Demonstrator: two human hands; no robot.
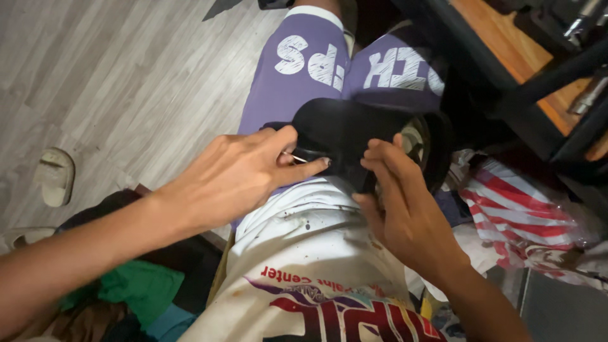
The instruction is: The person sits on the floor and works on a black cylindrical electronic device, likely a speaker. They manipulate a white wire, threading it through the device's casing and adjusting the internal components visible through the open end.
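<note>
Left hand [237, 174] pinches thin needle [295, 158] against black shoe [354, 136] on lap. Right hand [405, 202] grips shoe's near edge from right. Shoe's long axis runs left-right, just beyond both hands; left hand nearer stitch point. Purple shorts [288, 82] beneath.

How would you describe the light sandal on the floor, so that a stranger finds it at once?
Start at the grey wooden floor on the left. The pale sandal lies alone near the left edge, above the green cloth. It is the only cream, rubbery thing there, far from both hands.
</note>
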